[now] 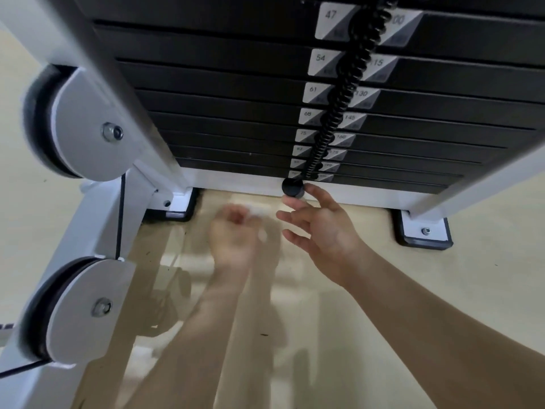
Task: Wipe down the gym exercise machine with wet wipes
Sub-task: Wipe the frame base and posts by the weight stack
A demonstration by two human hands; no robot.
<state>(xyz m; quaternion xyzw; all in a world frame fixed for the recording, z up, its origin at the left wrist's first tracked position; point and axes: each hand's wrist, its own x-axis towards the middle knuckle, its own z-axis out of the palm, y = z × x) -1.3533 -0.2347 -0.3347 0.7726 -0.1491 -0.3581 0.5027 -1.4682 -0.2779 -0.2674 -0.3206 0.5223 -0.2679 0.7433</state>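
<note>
1 wipe [259, 210] bunched in left hand [233, 237] grip; right hand [321, 228] splayed beside knob [292, 187].

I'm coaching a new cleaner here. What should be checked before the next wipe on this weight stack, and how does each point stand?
1. Wipe in hand: the left hand curls round something white, blurred: ok.
2. Right hand free: fingers spread, holding nothing: ok.
3. Selector pin knob in place at the bottom of the weight stack: ok.
4. Pin fully seated: cannot tell.
5. Coiled cord clear of the plate labels: it hangs across them: not ok.
</note>
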